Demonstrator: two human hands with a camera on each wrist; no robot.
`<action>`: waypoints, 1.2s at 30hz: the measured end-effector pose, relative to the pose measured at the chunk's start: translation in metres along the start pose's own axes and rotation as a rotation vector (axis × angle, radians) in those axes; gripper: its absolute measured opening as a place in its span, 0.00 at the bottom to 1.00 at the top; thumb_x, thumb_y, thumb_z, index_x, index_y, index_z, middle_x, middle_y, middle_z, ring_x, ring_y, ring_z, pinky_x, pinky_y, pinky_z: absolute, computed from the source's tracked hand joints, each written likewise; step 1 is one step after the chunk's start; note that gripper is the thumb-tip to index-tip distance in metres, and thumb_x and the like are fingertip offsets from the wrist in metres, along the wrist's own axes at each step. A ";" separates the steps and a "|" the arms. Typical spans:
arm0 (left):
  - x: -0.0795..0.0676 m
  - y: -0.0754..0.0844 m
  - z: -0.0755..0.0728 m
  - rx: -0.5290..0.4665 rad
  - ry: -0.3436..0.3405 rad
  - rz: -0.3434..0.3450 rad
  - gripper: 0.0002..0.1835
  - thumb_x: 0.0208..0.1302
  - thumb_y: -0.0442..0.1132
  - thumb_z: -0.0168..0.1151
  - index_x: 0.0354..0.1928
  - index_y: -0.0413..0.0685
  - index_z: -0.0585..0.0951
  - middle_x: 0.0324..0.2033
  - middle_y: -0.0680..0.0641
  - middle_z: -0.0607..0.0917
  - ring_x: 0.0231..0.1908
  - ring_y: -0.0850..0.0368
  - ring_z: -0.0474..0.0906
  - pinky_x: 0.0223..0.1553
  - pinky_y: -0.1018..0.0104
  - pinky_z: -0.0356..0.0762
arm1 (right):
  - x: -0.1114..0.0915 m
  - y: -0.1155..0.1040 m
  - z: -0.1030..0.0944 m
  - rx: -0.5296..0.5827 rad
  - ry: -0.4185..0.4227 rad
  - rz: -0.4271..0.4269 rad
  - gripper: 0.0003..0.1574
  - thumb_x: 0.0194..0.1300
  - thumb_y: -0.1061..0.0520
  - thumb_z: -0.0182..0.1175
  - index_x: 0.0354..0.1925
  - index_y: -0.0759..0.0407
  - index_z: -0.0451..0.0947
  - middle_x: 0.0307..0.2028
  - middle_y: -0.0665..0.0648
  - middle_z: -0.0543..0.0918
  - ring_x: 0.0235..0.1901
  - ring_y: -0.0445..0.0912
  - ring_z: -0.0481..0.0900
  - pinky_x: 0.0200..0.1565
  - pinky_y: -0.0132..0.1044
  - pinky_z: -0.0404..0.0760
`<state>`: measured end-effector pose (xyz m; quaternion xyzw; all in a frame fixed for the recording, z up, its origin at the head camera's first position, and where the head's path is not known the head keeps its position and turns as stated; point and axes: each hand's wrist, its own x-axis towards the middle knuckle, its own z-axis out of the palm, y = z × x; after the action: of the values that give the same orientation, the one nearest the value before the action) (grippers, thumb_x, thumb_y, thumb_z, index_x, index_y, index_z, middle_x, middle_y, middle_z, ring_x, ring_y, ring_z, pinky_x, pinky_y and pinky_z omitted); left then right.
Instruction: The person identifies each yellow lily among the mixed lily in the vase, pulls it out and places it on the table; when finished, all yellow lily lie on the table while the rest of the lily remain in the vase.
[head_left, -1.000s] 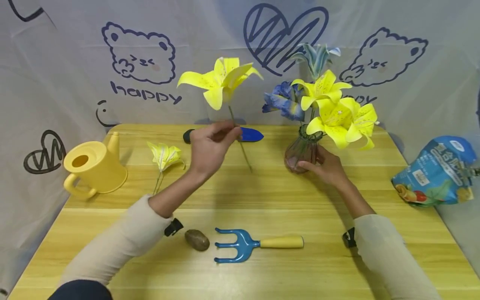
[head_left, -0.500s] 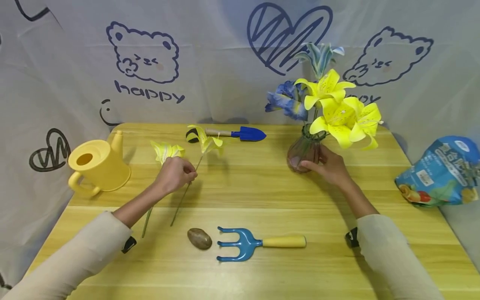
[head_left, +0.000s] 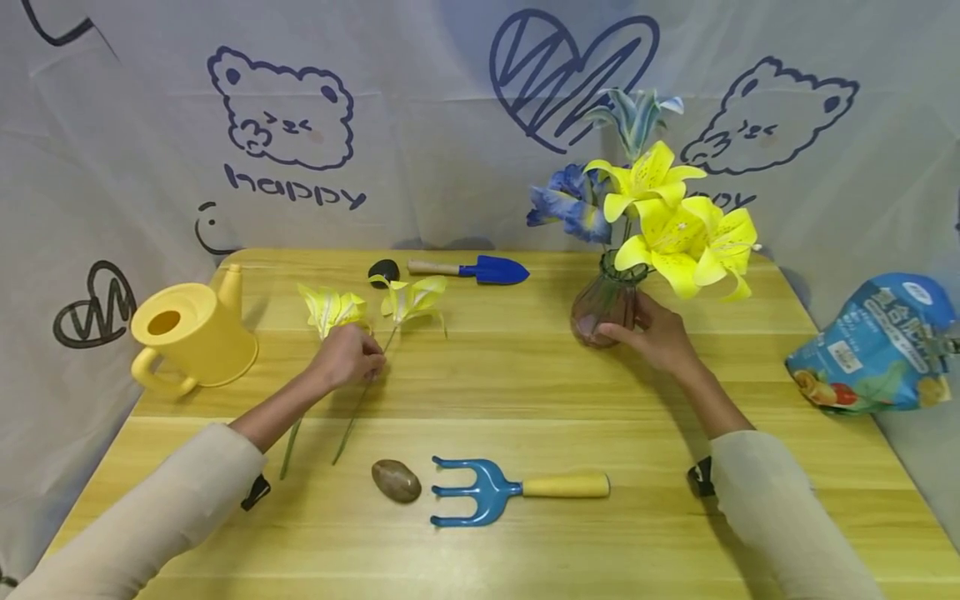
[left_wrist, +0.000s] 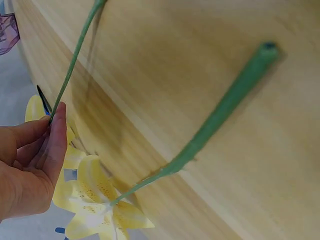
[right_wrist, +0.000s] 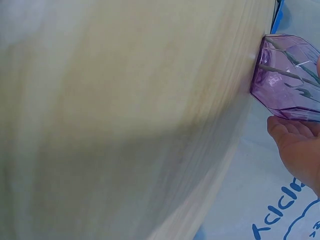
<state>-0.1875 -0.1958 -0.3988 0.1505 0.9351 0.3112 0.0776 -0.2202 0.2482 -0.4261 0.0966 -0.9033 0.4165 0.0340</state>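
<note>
Both hands [head_left: 347, 358] [head_left: 654, 335] well apart

Flowers [head_left: 651, 179] in vase [head_left: 595, 304], stone [head_left: 396, 481] left of fork [head_left: 492, 490].

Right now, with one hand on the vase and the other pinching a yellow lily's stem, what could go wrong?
The vase might tip: its yellow blooms overhang its right side, so a slip of the right hand could unbalance it. The left hand holds the pinched lily close beside the second lily, so they might snag.

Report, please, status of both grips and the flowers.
Right grip holds vase. Left grip pinches yellow lily by stem. Second lily lies close by, may hinder.
</note>
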 end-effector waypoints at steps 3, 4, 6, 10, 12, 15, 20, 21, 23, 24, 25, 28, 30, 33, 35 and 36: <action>-0.001 -0.003 0.001 0.004 -0.005 0.011 0.09 0.55 0.30 0.57 0.22 0.36 0.83 0.16 0.45 0.81 0.14 0.56 0.75 0.19 0.69 0.73 | 0.000 0.000 0.000 0.003 0.001 0.001 0.40 0.49 0.42 0.64 0.57 0.55 0.65 0.52 0.59 0.73 0.50 0.54 0.72 0.46 0.47 0.73; -0.002 -0.003 0.001 0.007 -0.006 0.018 0.10 0.56 0.31 0.57 0.21 0.36 0.83 0.14 0.46 0.80 0.13 0.57 0.74 0.18 0.69 0.72 | 0.000 0.000 0.000 0.001 0.002 0.002 0.40 0.49 0.42 0.64 0.58 0.55 0.65 0.52 0.59 0.73 0.50 0.55 0.72 0.46 0.47 0.73; -0.003 -0.003 0.000 0.010 -0.005 0.029 0.11 0.56 0.32 0.57 0.19 0.38 0.83 0.13 0.47 0.80 0.13 0.58 0.73 0.17 0.69 0.70 | 0.000 0.001 0.000 -0.004 0.001 0.001 0.39 0.50 0.42 0.63 0.58 0.55 0.65 0.52 0.60 0.73 0.50 0.55 0.72 0.46 0.47 0.73; -0.006 -0.001 -0.002 0.023 0.010 0.043 0.09 0.56 0.34 0.58 0.24 0.36 0.83 0.17 0.45 0.82 0.16 0.58 0.76 0.18 0.68 0.73 | 0.000 0.001 -0.001 -0.006 0.003 0.000 0.39 0.51 0.42 0.63 0.58 0.54 0.65 0.52 0.60 0.73 0.51 0.56 0.71 0.47 0.47 0.72; -0.006 0.000 -0.003 0.033 0.016 0.044 0.08 0.55 0.34 0.59 0.26 0.35 0.83 0.21 0.43 0.83 0.20 0.55 0.78 0.22 0.65 0.75 | 0.000 0.001 -0.001 0.007 -0.001 0.005 0.40 0.50 0.42 0.63 0.58 0.54 0.65 0.53 0.60 0.73 0.51 0.55 0.71 0.47 0.47 0.72; -0.006 -0.001 -0.002 0.042 0.030 0.056 0.06 0.52 0.33 0.61 0.27 0.34 0.83 0.26 0.41 0.83 0.25 0.52 0.79 0.26 0.62 0.77 | -0.001 0.001 -0.002 0.019 0.001 0.012 0.40 0.49 0.41 0.63 0.57 0.53 0.65 0.52 0.58 0.73 0.51 0.54 0.71 0.47 0.46 0.72; -0.006 -0.001 -0.001 0.055 0.035 0.068 0.05 0.49 0.29 0.62 0.28 0.32 0.82 0.25 0.39 0.83 0.26 0.50 0.79 0.29 0.60 0.77 | 0.000 -0.001 -0.002 0.024 -0.005 0.011 0.40 0.49 0.42 0.64 0.57 0.54 0.65 0.52 0.58 0.73 0.50 0.53 0.72 0.46 0.46 0.73; -0.007 -0.001 -0.002 0.059 0.035 0.065 0.05 0.49 0.29 0.62 0.28 0.31 0.82 0.25 0.39 0.82 0.26 0.50 0.79 0.29 0.60 0.77 | 0.000 -0.001 -0.002 0.023 -0.006 0.010 0.40 0.49 0.42 0.64 0.57 0.54 0.65 0.52 0.59 0.73 0.50 0.54 0.72 0.46 0.46 0.73; -0.009 -0.001 -0.003 0.066 0.025 0.055 0.06 0.49 0.29 0.62 0.28 0.31 0.82 0.24 0.39 0.82 0.24 0.51 0.79 0.29 0.60 0.77 | 0.000 -0.001 -0.002 0.025 -0.007 0.011 0.40 0.49 0.42 0.64 0.57 0.54 0.65 0.52 0.59 0.73 0.50 0.54 0.72 0.46 0.46 0.73; -0.010 -0.002 -0.003 0.064 0.019 0.050 0.06 0.50 0.29 0.62 0.28 0.31 0.82 0.24 0.39 0.82 0.23 0.52 0.79 0.28 0.60 0.78 | 0.000 -0.001 -0.002 0.024 -0.006 0.012 0.40 0.49 0.42 0.64 0.57 0.54 0.65 0.52 0.58 0.73 0.50 0.54 0.72 0.46 0.46 0.73; -0.011 -0.002 -0.004 0.062 0.014 0.048 0.06 0.50 0.29 0.62 0.28 0.31 0.81 0.24 0.39 0.82 0.22 0.53 0.79 0.28 0.61 0.78 | 0.000 -0.001 -0.002 0.027 -0.003 0.013 0.40 0.49 0.42 0.64 0.57 0.54 0.65 0.52 0.58 0.73 0.50 0.54 0.72 0.46 0.46 0.73; -0.013 -0.003 -0.005 0.055 0.003 0.049 0.06 0.51 0.29 0.61 0.28 0.30 0.81 0.24 0.39 0.82 0.21 0.55 0.79 0.27 0.61 0.78 | 0.001 0.000 -0.002 0.019 -0.004 0.013 0.41 0.48 0.41 0.64 0.57 0.54 0.65 0.52 0.58 0.73 0.51 0.54 0.71 0.47 0.46 0.72; -0.014 -0.004 -0.006 0.051 -0.001 0.043 0.07 0.51 0.30 0.61 0.29 0.29 0.81 0.24 0.39 0.82 0.21 0.54 0.79 0.27 0.61 0.78 | 0.001 0.001 -0.002 0.017 -0.007 0.014 0.41 0.48 0.41 0.64 0.58 0.54 0.64 0.53 0.58 0.73 0.51 0.54 0.71 0.47 0.46 0.72; -0.014 -0.003 -0.008 0.087 0.017 0.040 0.08 0.51 0.32 0.62 0.30 0.30 0.81 0.26 0.37 0.82 0.24 0.52 0.80 0.29 0.59 0.78 | 0.001 0.002 -0.002 0.024 -0.012 0.016 0.42 0.49 0.41 0.63 0.58 0.54 0.64 0.53 0.58 0.73 0.51 0.54 0.71 0.47 0.46 0.72; -0.014 -0.001 -0.009 0.133 0.043 0.050 0.09 0.51 0.34 0.63 0.28 0.31 0.82 0.25 0.38 0.82 0.23 0.52 0.80 0.28 0.59 0.78 | 0.001 0.002 -0.001 0.030 -0.013 0.016 0.42 0.49 0.41 0.63 0.59 0.54 0.64 0.53 0.58 0.72 0.51 0.53 0.71 0.47 0.46 0.72; -0.014 0.002 -0.010 0.163 0.059 0.055 0.09 0.51 0.34 0.63 0.25 0.32 0.82 0.22 0.39 0.82 0.20 0.54 0.78 0.25 0.60 0.77 | 0.001 0.002 -0.001 0.033 -0.013 0.015 0.42 0.49 0.41 0.63 0.59 0.54 0.63 0.53 0.58 0.72 0.51 0.53 0.71 0.47 0.46 0.72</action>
<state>-0.1766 -0.2046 -0.3888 0.1726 0.9548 0.2404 0.0290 -0.2214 0.2500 -0.4265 0.0932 -0.8972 0.4310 0.0234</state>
